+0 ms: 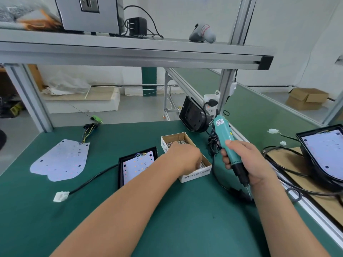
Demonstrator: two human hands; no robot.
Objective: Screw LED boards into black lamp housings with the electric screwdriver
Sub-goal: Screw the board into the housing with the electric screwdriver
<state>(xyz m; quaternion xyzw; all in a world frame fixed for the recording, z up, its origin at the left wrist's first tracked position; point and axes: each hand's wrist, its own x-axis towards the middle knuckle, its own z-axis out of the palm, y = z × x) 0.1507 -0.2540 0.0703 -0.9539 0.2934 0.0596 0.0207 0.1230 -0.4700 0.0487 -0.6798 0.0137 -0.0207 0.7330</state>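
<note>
Grips the screwdriver [225,138] in the right hand [245,162], fingers wrapped round it, bit down near the bench's [185,219] right edge. Dips the left hand [182,157] into the screw box [194,176] mid-bench; fingers hidden, grip impossible to tell. Just left, housing [121,167] with board [138,164] inside. Farther left, loose board [61,160].
</note>
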